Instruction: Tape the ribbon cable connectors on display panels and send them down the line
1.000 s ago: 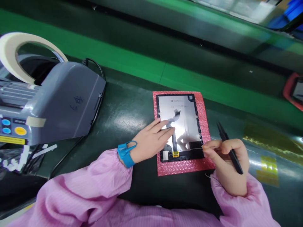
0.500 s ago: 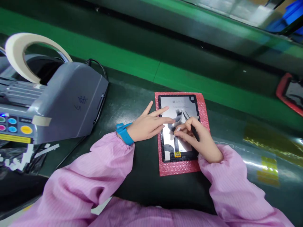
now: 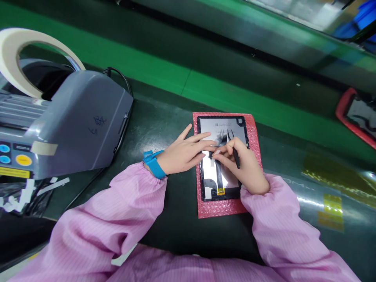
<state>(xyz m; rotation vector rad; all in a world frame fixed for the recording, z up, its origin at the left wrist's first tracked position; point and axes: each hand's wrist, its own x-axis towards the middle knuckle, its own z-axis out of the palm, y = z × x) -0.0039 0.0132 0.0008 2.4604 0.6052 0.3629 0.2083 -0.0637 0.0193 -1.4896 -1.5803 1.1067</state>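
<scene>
A tablet screen panel (image 3: pixel 223 129) lies back side up on a pink bubble-wrap sheet (image 3: pixel 252 129) on the dark green bench. A black flex cable with a yellow tab (image 3: pixel 219 184) runs down its middle. My left hand (image 3: pixel 183 152) lies flat on the panel's left part, fingers stretched out, a blue strap on the wrist. My right hand (image 3: pixel 242 166) rests on the panel and grips black tweezers (image 3: pixel 234 150), its fingertips meeting the left fingertips over the cable.
A grey tape dispenser machine (image 3: pixel 79 121) with a white tape roll (image 3: pixel 17 51) and coloured buttons stands at the left, cut tape strips in front of it. A green conveyor belt (image 3: pixel 223 94) runs behind. Another panel on a red sheet (image 3: pixel 357 115) lies at the far right.
My right hand moved from the panel's lower right corner up to its middle with the tweezers. My left hand's fingers spread and slid a little up the panel.
</scene>
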